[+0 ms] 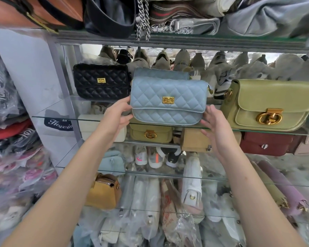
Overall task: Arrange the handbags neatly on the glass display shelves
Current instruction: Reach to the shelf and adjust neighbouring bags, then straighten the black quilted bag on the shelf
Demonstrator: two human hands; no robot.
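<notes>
Left hand grips left edge of pale blue quilted flap handbag; right hand, fingers straight, spread, at its right corner. Bag at glass shelf front edge, between black quilted handbag and olive-green leather handbag.

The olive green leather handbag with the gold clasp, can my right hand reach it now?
Probably yes. The right hand is open beside the quilted light blue handbag; the olive green leather handbag stands just right of it on the glass shelf, nothing between.
</notes>
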